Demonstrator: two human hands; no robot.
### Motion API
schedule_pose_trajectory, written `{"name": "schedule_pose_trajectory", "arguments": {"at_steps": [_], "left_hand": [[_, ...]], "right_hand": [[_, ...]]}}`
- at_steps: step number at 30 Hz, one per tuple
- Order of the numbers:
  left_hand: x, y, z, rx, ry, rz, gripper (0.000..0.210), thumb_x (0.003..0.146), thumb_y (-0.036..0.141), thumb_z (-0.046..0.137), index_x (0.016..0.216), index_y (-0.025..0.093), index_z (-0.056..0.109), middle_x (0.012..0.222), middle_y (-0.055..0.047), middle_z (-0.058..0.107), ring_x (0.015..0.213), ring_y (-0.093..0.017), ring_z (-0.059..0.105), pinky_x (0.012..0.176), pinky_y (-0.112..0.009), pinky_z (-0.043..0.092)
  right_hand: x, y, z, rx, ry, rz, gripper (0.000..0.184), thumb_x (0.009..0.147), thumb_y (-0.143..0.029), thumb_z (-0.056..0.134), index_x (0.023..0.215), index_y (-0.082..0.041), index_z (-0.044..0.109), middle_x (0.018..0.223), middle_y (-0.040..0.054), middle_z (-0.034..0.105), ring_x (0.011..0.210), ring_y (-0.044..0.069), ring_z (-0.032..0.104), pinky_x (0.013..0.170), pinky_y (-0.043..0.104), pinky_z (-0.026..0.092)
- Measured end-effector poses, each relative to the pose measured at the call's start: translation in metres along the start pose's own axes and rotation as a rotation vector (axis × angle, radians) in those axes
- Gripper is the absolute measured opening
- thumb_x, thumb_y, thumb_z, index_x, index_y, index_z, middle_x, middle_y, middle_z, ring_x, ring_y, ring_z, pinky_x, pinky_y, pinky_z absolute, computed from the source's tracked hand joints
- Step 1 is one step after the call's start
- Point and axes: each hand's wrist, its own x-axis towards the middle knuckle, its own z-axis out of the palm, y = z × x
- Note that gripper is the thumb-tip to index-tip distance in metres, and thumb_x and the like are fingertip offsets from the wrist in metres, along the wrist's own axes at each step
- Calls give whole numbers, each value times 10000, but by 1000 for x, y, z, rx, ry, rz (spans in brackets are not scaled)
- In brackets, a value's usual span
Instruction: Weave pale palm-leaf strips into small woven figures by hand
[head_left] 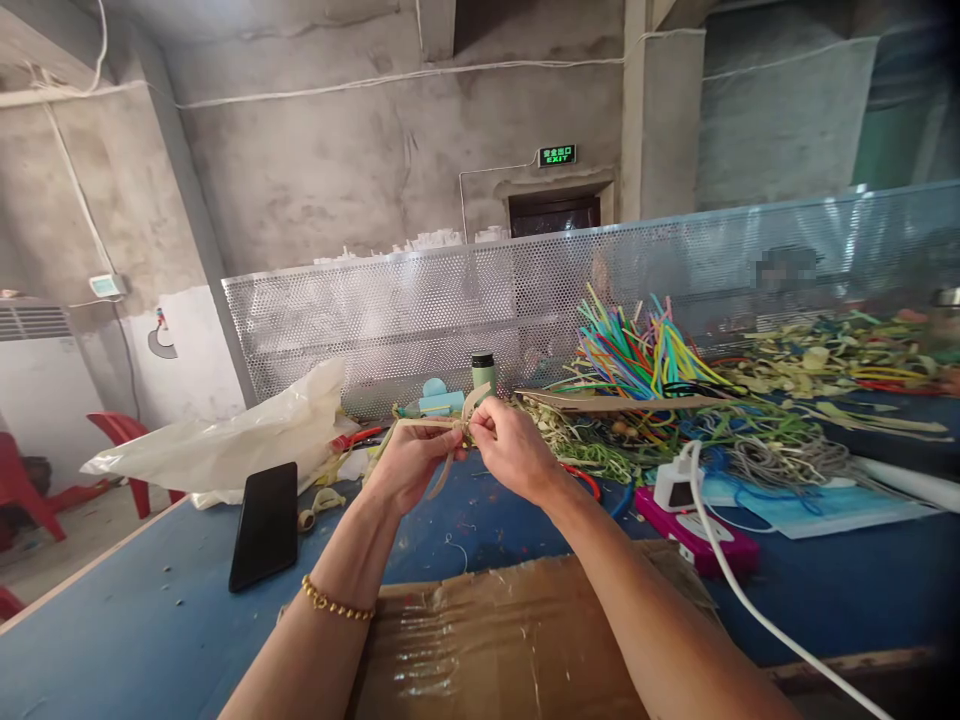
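Over the middle of the table, my two hands meet around a pale beige strip, flat like ribbon or straw. My left hand point(411, 462) pinches it between thumb and fingers, and one end point(441, 480) of the strip hangs below. My right hand point(513, 450) is closed at the same spot, its fingertips touching the strip, with a short length point(477, 400) rising above them. The exact crossing of the strip is hidden by my fingertips. Just behind stands a green bottle point(484, 372) with a black lid.
A black phone point(264, 527) lies left on the blue table point(150, 600). Cardboard point(495, 640) is under my forearms. At right are a magenta power strip point(701, 530) with a white charger point(677, 487), a blue mask point(840, 508) and colourful stems point(637, 350). A perforated metal screen point(375, 310) runs behind.
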Motion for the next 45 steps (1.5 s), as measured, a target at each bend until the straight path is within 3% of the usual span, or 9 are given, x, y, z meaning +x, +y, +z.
{"name": "schedule_pose_trajectory", "arguments": {"at_steps": [3,5,9,15,22,31,39,42,45], "left_hand": [[1,-2,-1,15,25,-27,224,577,261,879,647,82,764,607,-79,673,593,-130,568,613,-273,424],[1,-4,0,21,41,-45,212,584,257,866,652,84,764,611,-80,677,589,-130,571,622,-273,419],[0,-6,4,54,32,-45,187,619,245,829,706,92,766,676,-80,693,588,-126,559,640,-286,416],[-1,-5,7,172,-5,16,166,717,287,755,722,121,744,612,-59,647,636,-151,542,670,-299,394],[-4,-1,8,246,-22,40,248,732,336,754,597,145,672,599,-61,631,630,-147,522,637,-291,381],[-5,1,6,288,-39,34,251,728,324,764,586,153,646,562,-33,615,570,-124,499,615,-287,367],[-1,-7,3,198,-11,31,219,698,324,781,632,133,699,613,-52,637,625,-140,529,678,-297,404],[-1,-8,0,274,30,-11,225,694,318,769,582,140,688,572,-44,617,577,-129,493,601,-281,368],[-2,-7,-2,396,25,-29,196,686,276,754,549,150,692,545,-30,606,543,-116,454,558,-271,333]], "right_hand": [[2,0,-1,192,1,115,133,847,-217,563,721,-186,534,684,21,612,623,149,532,594,267,353],[4,3,-1,350,-7,191,238,844,-350,593,684,-190,521,619,-5,559,564,135,480,547,265,329],[6,12,1,533,-5,131,258,787,-389,632,663,-178,551,631,-8,555,581,130,477,572,267,365],[5,12,2,400,97,74,203,804,-345,605,702,-169,595,676,22,620,620,148,524,616,277,403],[3,6,0,297,195,78,199,806,-313,585,660,-182,554,638,7,576,588,142,486,583,271,367],[3,6,0,378,185,142,224,784,-357,593,647,-187,544,599,-14,528,566,133,440,541,263,329],[6,11,6,211,199,137,207,778,-289,582,611,-207,491,546,-14,528,549,146,472,546,265,330],[7,19,6,93,156,117,170,822,-285,566,683,-188,569,625,16,588,593,161,510,580,275,359],[8,22,1,-34,205,-28,144,856,-268,574,862,-161,669,830,77,661,762,192,576,709,304,418]]}}
